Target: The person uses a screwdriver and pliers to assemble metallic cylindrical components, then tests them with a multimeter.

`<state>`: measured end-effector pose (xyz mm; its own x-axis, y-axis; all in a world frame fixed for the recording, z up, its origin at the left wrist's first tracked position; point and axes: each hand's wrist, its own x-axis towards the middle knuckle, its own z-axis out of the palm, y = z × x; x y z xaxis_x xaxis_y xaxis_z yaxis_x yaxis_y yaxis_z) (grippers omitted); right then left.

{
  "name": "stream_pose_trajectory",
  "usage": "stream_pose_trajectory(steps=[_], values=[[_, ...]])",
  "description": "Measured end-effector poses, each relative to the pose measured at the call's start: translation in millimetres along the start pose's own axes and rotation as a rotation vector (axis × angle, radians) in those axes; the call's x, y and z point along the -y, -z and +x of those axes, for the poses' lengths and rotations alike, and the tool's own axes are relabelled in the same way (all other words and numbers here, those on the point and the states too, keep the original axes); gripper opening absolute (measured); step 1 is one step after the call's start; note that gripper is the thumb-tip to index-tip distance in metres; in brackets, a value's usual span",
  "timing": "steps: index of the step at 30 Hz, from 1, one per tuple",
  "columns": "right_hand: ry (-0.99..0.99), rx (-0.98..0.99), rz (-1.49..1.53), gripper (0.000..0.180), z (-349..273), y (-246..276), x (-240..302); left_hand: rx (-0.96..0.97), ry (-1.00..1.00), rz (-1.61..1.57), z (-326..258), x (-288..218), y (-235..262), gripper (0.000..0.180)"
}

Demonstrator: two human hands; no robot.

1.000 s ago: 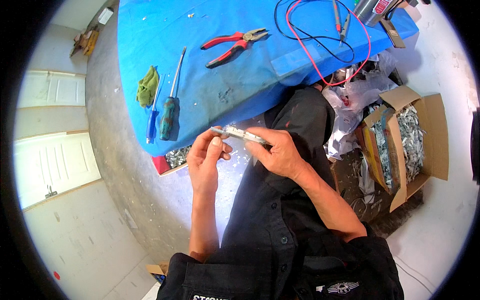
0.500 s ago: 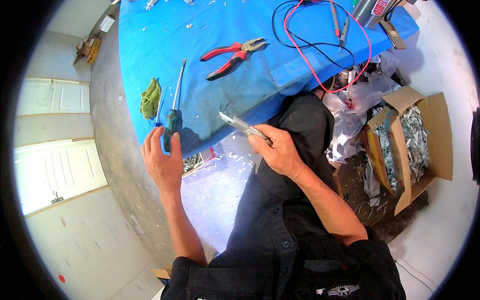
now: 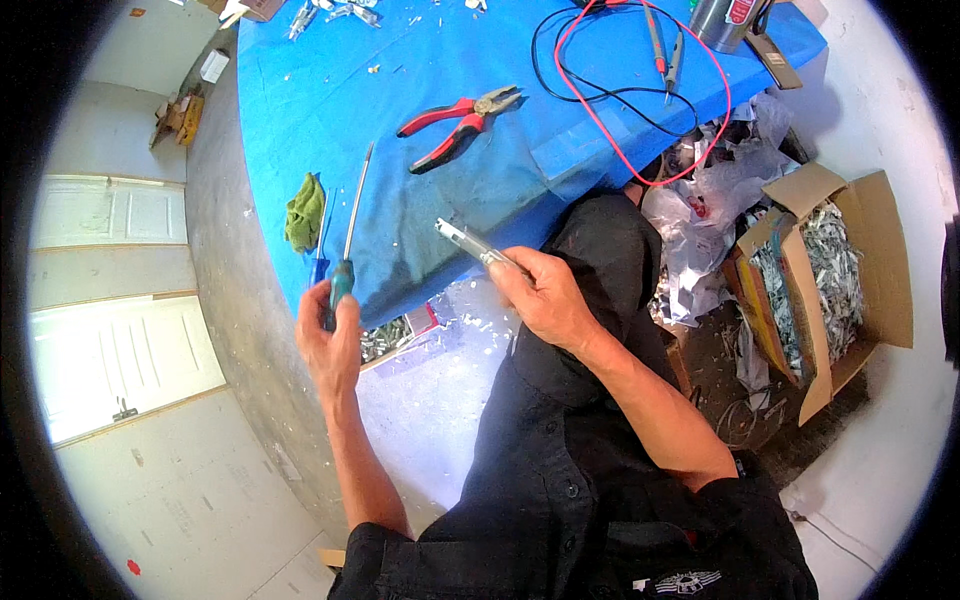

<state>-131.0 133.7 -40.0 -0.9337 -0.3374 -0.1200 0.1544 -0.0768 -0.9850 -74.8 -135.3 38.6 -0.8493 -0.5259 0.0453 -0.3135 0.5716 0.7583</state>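
My left hand [image 3: 332, 340] is at the left front edge of the blue-covered table [image 3: 330, 80], closed round the handle end of a screwdriver [image 3: 342, 278]. That screwdriver has a teal and black handle and a long metal shaft pointing away from me. Right beside it lies a thinner screwdriver with a blue handle [image 3: 319, 268], close to my fingers. Between thumb and fingers, my right hand [image 3: 550, 300] grips a slim pale grey strip-like piece [image 3: 467, 241]. Its far end points up and left; its exact kind is unclear, and my fingers cover its near end.
A green cloth [image 3: 304, 214] and red-handled pliers [image 3: 462, 122] lie on the table. Test leads [image 3: 566, 72] loop over its right edge near a metal cup [image 3: 722, 25]. A cardboard box [image 3: 885, 270] of scraps stands at right; a tray of small parts [image 3: 388, 340] sits below the table edge.
My left hand has closed round the teal screwdriver's handle and drawn it slightly toward me. The right hand still holds the pale strip in nearly the same place. The view has shifted slightly.
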Motion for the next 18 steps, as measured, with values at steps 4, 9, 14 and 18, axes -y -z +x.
stream_pose_trajectory(steps=[4,9,14,18], values=[[-0.032,-0.004,0.027,0.027,1,-4,-2,0.152,0.098,-0.354,-47,-17,17,0.031],[0.055,-0.016,0.029,0.034,0,-6,-9,0.219,0.069,-0.145,-81,-14,37,0.034],[0.068,-0.013,0.030,0.035,0,-7,-9,0.207,0.029,-0.095,-90,-14,47,0.040],[0.033,0.000,0.081,0.032,-2,-7,0,0.204,0.016,-0.075,-93,-3,54,0.042]])
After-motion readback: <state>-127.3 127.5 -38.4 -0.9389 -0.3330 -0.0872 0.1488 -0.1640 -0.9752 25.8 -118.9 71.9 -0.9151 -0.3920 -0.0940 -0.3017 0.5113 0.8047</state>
